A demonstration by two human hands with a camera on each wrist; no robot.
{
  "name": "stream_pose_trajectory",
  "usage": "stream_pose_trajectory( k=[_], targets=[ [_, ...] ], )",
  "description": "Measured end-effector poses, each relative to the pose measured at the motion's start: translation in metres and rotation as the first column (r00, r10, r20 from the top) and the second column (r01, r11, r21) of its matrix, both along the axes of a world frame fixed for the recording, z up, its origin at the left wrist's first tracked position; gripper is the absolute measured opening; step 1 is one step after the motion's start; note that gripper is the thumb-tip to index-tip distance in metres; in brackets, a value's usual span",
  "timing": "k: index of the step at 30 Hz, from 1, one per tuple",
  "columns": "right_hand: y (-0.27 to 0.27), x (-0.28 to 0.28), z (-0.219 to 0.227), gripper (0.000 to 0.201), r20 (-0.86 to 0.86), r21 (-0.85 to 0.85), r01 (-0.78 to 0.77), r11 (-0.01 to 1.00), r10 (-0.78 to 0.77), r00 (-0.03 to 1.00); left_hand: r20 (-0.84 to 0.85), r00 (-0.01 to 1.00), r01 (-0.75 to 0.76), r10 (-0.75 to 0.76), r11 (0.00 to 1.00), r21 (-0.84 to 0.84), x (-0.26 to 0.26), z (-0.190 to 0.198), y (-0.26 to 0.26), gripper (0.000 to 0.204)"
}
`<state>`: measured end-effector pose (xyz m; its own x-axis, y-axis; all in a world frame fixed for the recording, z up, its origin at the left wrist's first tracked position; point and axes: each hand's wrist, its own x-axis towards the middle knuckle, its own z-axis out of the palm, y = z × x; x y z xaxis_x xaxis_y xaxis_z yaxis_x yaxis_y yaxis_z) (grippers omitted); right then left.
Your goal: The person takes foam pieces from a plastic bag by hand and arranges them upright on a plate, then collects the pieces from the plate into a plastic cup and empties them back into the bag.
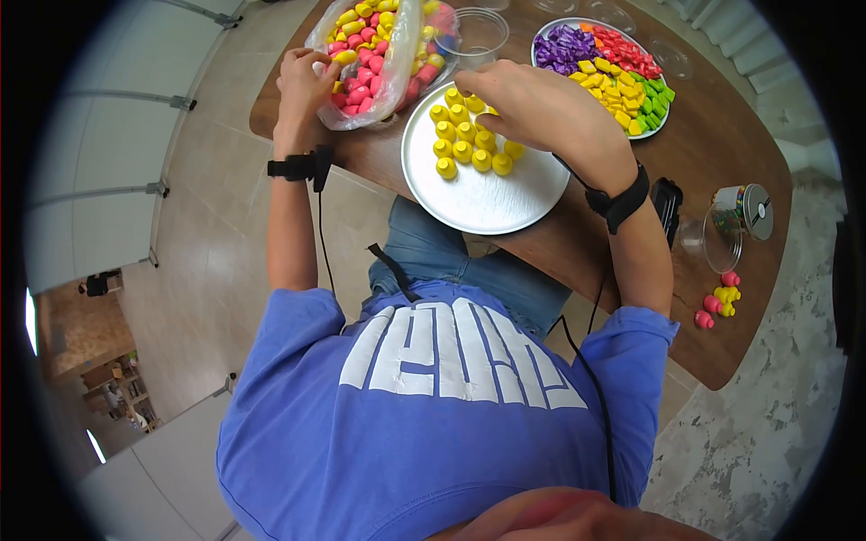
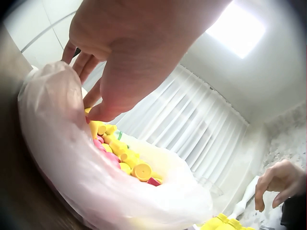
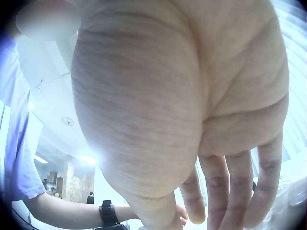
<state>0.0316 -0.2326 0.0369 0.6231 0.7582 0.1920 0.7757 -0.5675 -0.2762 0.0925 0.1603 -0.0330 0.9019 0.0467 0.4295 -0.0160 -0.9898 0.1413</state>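
My left hand [image 1: 307,83] reaches over the edge of a clear plastic bag [image 2: 53,120] full of yellow and pink bottle-shaped pieces [image 1: 361,77]. In the left wrist view its thumb and fingertips dip among the pieces, with a bit of yellow showing between them; I cannot tell whether they grip it. A round white tray [image 1: 487,203] bears several yellow bottle-shaped pieces [image 1: 464,131] standing in rows. Over the tray's far right side hovers my right hand [image 1: 532,104], palm down. Its fingers [image 3: 240,187] hang fairly straight in the right wrist view, and nothing shows between them.
Beyond the tray is a clear round tub [image 1: 474,36]. A plate [image 1: 586,22] of purple, red, yellow and green wrapped-looking pieces stands at the back right. Along the right side are a lidded jar [image 1: 756,212], a clear cup [image 1: 722,239] and several loose pink and yellow pieces [image 1: 713,305].
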Motion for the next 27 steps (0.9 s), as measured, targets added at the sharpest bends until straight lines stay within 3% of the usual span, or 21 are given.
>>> stream_pose_trajectory(
  k=[5, 9, 11, 12, 14, 15, 17, 18, 20, 21, 22, 25, 26, 27],
  targets=[
    [-0.001, -0.001, -0.005, 0.038, 0.033, 0.026, -0.015, 1.0, 0.014, 0.999, 0.16, 0.967, 0.22, -0.199, 0.967, -0.128, -0.001, 0.016, -0.002, 0.027],
    [-0.001, 0.0, -0.007, 0.041, 0.034, 0.028, -0.015, 1.0, 0.014, 0.999, 0.135, 0.964, 0.259, -0.228, 0.918, -0.301, -0.012, 0.035, -0.022, 0.025],
    [-0.001, -0.001, -0.005, 0.042, 0.032, 0.028, -0.015, 0.999, 0.014, 0.999, 0.098, 0.938, 0.325, -0.333, 0.743, -0.585, -0.014, 0.038, -0.028, 0.026],
    [-0.001, -0.002, -0.001, 0.041, 0.01, 0.009, 0.005, 1.0, -0.005, 1.0, 0.095, 0.939, 0.322, -0.332, 0.743, -0.587, -0.018, 0.043, -0.034, 0.026],
    [-0.001, -0.002, 0.0, 0.041, -0.019, -0.008, 0.023, 1.0, -0.023, 1.0, 0.056, 0.91, 0.26, -0.411, 0.458, -0.85, -0.032, 0.056, -0.053, 0.026],
    [-0.001, -0.001, -0.002, 0.041, -0.005, -0.005, 0.021, 1.0, -0.021, 1.0, 0.048, 0.91, 0.253, -0.412, 0.46, -0.851, -0.038, 0.059, -0.06, 0.026],
    [0.0, 0.001, -0.004, 0.042, -0.008, -0.015, 0.021, 1.0, -0.021, 1.0, 0.162, 0.874, 0.257, -0.459, 0.153, -0.954, -0.047, 0.06, -0.074, 0.027],
    [0.001, 0.0, -0.003, 0.042, -0.016, -0.017, 0.023, 1.0, -0.023, 1.0, 0.155, 0.874, 0.249, -0.461, 0.151, -0.957, -0.051, 0.057, -0.078, 0.027],
    [0.002, -0.001, 0.002, 0.044, -0.021, -0.032, 0.026, 0.999, -0.026, 0.999, 0.083, 0.834, 0.266, -0.545, 0.265, -0.927, -0.058, 0.05, -0.084, 0.027],
    [0.002, -0.002, 0.005, 0.045, -0.045, -0.05, 0.026, 0.998, -0.028, 0.999, -0.007, 0.839, 0.204, -0.544, 0.327, -0.923, -0.07, 0.055, -0.098, 0.022],
    [0.001, -0.003, 0.004, 0.045, -0.053, -0.052, 0.03, 0.998, -0.033, 0.998, -0.013, 0.836, 0.198, -0.548, 0.324, -0.925, -0.077, 0.054, -0.109, 0.022],
    [-0.002, -0.001, 0.003, 0.042, -0.005, 0.008, -0.004, 1.0, 0.004, 1.0, 0.075, 0.745, 0.396, -0.663, 0.35, -0.849, -0.084, 0.04, -0.13, 0.02],
    [-0.009, -0.004, 0.007, 0.042, -0.015, 0.004, 0.002, 1.0, -0.002, 1.0, 0.07, 0.742, 0.39, -0.667, 0.344, -0.854, -0.086, 0.035, -0.134, 0.02],
    [-0.017, -0.011, 0.019, 0.035, -0.022, 0.087, -0.033, 0.996, 0.035, 0.999, 0.07, 0.745, 0.437, -0.664, 0.407, -0.802, -0.091, 0.031, -0.139, 0.02]
  ],
)
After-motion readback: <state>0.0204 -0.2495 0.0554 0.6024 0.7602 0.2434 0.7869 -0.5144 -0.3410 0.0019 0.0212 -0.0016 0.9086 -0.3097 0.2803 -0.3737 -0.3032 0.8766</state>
